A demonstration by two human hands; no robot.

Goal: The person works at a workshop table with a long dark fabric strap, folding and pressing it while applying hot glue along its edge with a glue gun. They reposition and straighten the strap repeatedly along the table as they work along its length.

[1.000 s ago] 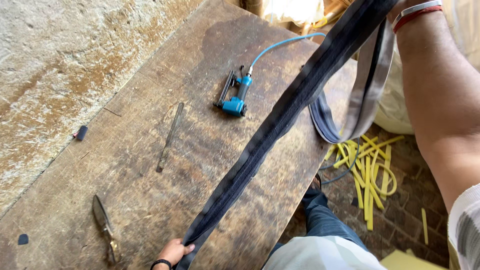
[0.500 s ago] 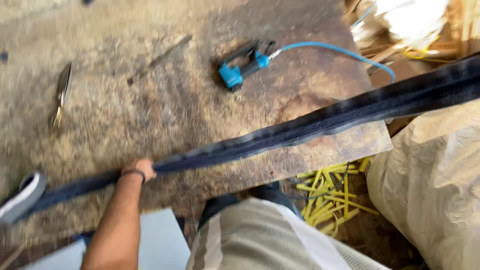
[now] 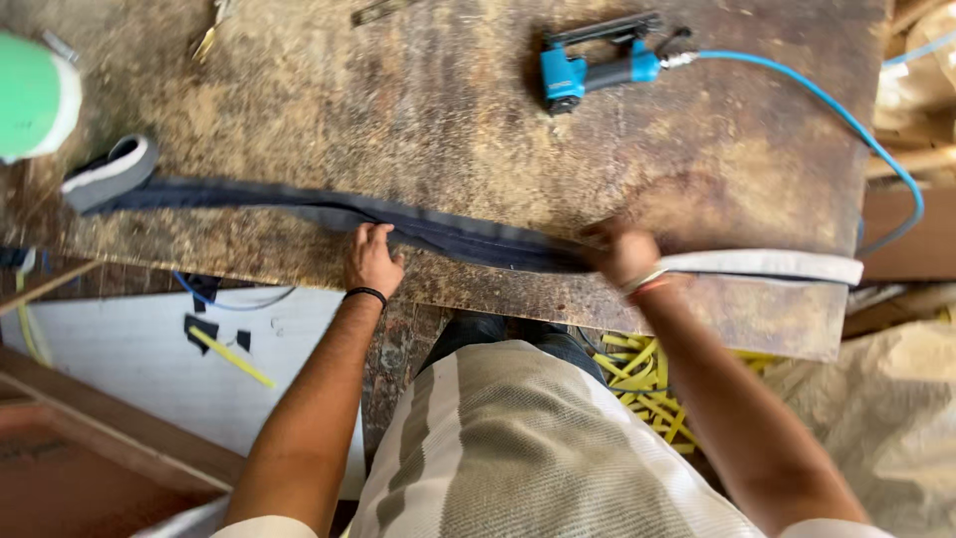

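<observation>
Left hand (image 3: 372, 261) and right hand (image 3: 619, 251) press the dark strip (image 3: 453, 234) flat on the workbench (image 3: 448, 130).

Place: workshop, likely upholstery or woodwork.
Bench (image 3: 697, 149): worn, scuffed wooden top, dusted with sawdust.
Tool: blue pneumatic stapler (image 3: 597, 65) lying on it, fed by a blue air hose (image 3: 846, 110).
Floor: yellow strip offcuts (image 3: 647, 384) scattered below, timber pieces (image 3: 911, 159) at the right edge.
</observation>
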